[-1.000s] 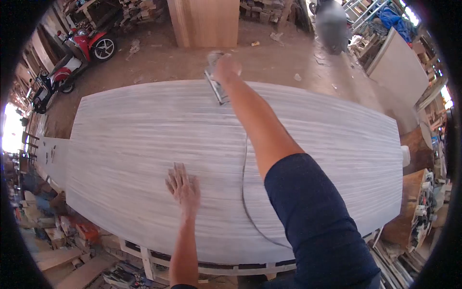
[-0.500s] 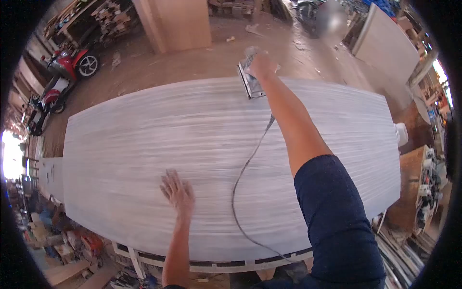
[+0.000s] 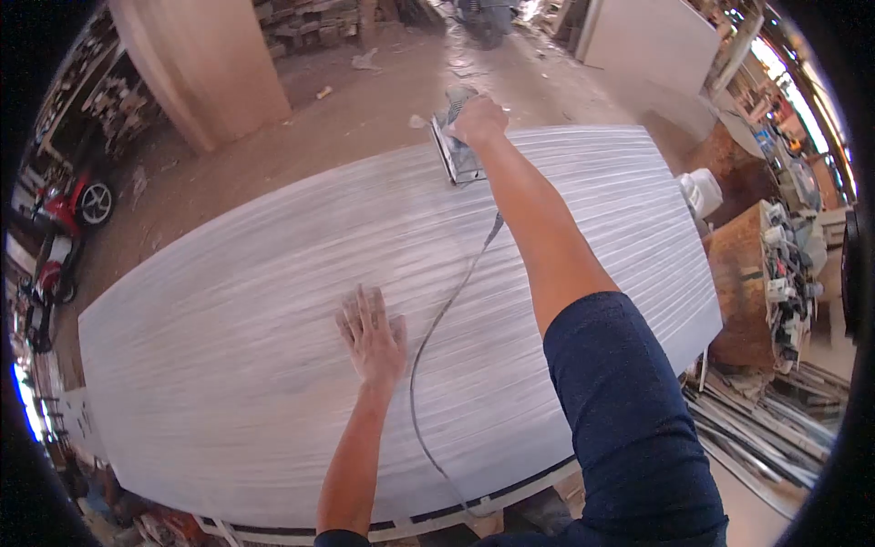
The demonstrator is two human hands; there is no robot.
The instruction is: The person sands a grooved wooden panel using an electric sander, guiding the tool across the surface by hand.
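A long panel with whitish streaks and fine ridges lies flat in front of me. Near its far edge my right hand is wrapped round the top of an electric sander, whose flat base rests on the panel. From the sander a dark cord curves back across the surface to the near edge. My left hand lies palm down with fingers spread on the panel, left of the cord, and holds nothing. Pale dust coats its fingers.
Beyond the panel, a wooden board stands upright on the dusty floor, and a pale sheet leans at the back right. A red motorbike is parked at the left. A white container and long strips are at the right.
My view has turned toward the right. The sander stays near the far edge in my right hand. My left hand has shifted closer to the cord, its fingers still spread.
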